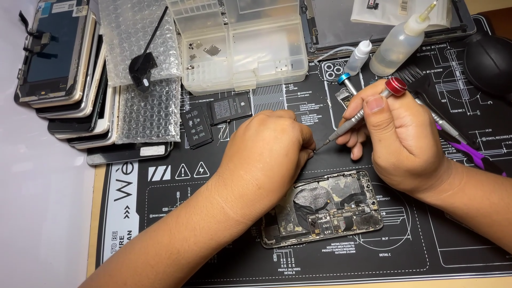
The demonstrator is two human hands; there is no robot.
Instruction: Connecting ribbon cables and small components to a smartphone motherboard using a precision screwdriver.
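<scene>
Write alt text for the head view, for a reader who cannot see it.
A right hand holds a red-capped screwdriver, its tip meeting the closed left hand, above an opened phone body on a black repair mat. Stacked phone screens lie far left.

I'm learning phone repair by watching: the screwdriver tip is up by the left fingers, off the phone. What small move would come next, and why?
Probably lower the screwdriver tip onto the opened phone. The right hand holds it in a pinch, red cap up, its tip meeting the left hand fingertips above the mat, as if a small part is being set on or taken off; whether one is there cannot be seen.
</scene>
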